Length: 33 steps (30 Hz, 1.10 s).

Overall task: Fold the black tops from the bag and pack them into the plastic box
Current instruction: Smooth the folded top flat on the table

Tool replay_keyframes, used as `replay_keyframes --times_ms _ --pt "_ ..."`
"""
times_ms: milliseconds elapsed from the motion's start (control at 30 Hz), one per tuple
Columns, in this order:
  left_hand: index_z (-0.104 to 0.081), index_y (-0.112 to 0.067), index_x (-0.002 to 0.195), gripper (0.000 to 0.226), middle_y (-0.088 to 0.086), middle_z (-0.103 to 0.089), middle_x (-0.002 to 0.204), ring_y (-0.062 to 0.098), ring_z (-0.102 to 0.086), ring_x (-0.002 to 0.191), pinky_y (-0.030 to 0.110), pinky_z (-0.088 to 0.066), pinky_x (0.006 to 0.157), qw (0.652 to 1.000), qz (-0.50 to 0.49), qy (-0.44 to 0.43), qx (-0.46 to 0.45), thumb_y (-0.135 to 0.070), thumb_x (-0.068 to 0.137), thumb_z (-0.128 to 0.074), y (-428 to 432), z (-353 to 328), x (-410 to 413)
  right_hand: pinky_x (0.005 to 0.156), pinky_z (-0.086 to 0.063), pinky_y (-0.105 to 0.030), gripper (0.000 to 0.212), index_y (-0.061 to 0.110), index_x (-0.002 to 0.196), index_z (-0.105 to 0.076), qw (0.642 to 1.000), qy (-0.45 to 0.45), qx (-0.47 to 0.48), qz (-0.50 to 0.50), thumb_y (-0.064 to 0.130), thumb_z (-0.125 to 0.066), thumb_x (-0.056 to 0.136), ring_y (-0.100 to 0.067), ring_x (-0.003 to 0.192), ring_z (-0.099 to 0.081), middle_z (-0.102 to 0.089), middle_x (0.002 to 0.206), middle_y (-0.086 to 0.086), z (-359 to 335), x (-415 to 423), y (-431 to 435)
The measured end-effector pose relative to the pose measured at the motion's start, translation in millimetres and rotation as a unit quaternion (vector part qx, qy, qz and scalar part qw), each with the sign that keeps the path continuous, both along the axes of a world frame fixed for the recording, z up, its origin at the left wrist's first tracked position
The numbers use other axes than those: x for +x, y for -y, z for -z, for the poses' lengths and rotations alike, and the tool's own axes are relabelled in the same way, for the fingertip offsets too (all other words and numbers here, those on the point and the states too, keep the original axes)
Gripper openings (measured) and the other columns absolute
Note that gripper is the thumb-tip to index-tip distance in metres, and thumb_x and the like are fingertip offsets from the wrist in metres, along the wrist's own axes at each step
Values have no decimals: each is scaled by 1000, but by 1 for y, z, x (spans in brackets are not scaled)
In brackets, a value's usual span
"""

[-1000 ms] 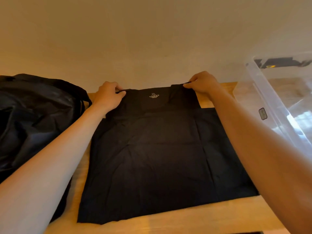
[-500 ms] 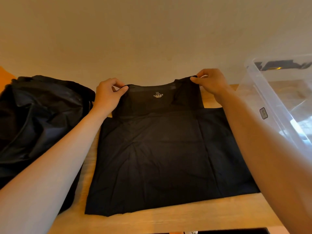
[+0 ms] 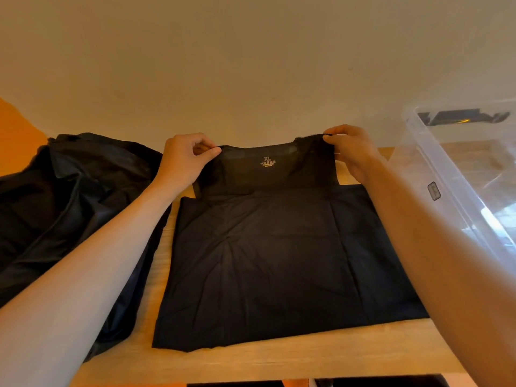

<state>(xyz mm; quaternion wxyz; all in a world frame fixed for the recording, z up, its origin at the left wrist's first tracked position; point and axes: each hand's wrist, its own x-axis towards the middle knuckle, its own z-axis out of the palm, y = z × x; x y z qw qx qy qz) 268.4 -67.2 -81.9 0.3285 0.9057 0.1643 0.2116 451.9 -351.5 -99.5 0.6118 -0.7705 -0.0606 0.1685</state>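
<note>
A black top [image 3: 268,261] lies spread on the wooden table [image 3: 279,361], its body flat and its neck end raised off the surface. A gold XL size print shows inside the collar. My left hand [image 3: 184,160] pinches the top's left shoulder strap. My right hand [image 3: 351,152] pinches the right shoulder strap a little higher. The black bag [image 3: 64,202] lies slumped at the left of the table, under my left forearm. The clear plastic box [image 3: 458,174] stands at the right, beside my right arm, with a dark item visible at its far end.
A plain cream wall stands right behind the table. The table's front edge runs along the bottom of the view, with a dark gap below it. An orange surface shows at the far left behind the bag.
Both hands have lifted the top's shoulder straps off the table, so the neck end now stands up. The hem has slid slightly away from the front edge.
</note>
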Motion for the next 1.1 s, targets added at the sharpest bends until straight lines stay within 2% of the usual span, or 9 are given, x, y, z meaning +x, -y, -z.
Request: replay_keyframes --times_ms 133,267,367,433,533,700,767,900,1100 --pt "-76 -6 100 12 11 -73 93 21 -72 83 26 -62 61 995 17 -41 -86 -17 94 -74 -5 -1 8 81 -54 -30 30 8 114 -71 998 -20 -53 -22 27 -76 92 -21 105 -65 -70 110 -5 -2 -1 -14" --pt "-74 -6 106 20 12 -74 96 20 -74 87 29 -63 77 985 50 -130 -101 -13 88 -80 -15 -4 20 96 -52 -40 43 2 112 -72 979 3 -194 -62 31 -85 83 -26 112 -61 -69 115 -10 -4 8 -35" --pt "-75 -11 109 24 6 -73 101 19 -72 93 32 -60 84 979 45 -191 -49 -8 86 -81 -22 -2 27 104 -50 -44 36 1 116 -72 969 23 -237 -74 22 -79 88 -32 120 -60 -68 122 -16 -5 16 -44" --pt "-75 -11 105 17 6 -72 98 20 -69 91 31 -57 77 984 20 -178 -26 -10 89 -79 -23 0 31 102 -48 -41 33 0 120 -70 970 29 -232 -72 20 -73 94 -31 121 -58 -65 125 -15 -8 18 -46" --pt "-77 -9 99 13 4 -70 94 17 -63 89 29 -47 77 987 -3 -160 22 -20 92 -76 -21 1 36 90 -44 -36 29 1 119 -69 978 20 -199 -53 16 -71 95 -24 112 -55 -62 115 -9 -7 19 -44" --pt "-77 -7 99 17 5 -70 98 16 -61 95 29 -44 81 989 -13 -149 -13 -23 95 -73 -25 -1 38 69 -45 -24 16 7 103 -73 990 9 -135 -26 18 -75 92 -10 82 -55 -64 93 -1 -6 18 -41" --pt "-77 -10 102 14 3 -70 102 15 -60 96 28 -44 82 989 -9 -149 -22 -21 97 -71 -25 -1 38 61 -42 -21 14 8 98 -72 993 15 -119 -19 21 -74 93 -8 79 -54 -63 88 2 -5 18 -41" --pt "-77 -12 104 13 0 -68 98 13 -60 95 23 -44 77 992 -18 -116 -41 -21 98 -69 -23 -5 36 66 -44 -22 12 12 95 -71 995 26 -93 -18 24 -71 95 -7 83 -56 -64 90 3 -4 16 -39" --pt "-78 -14 99 11 0 -71 94 16 -63 92 34 -53 87 996 5 -67 -62 -22 96 -72 -12 -13 21 73 -48 -21 8 21 88 -71 997 60 -34 -32 23 -71 96 -11 93 -62 -68 94 3 -9 2 -21"
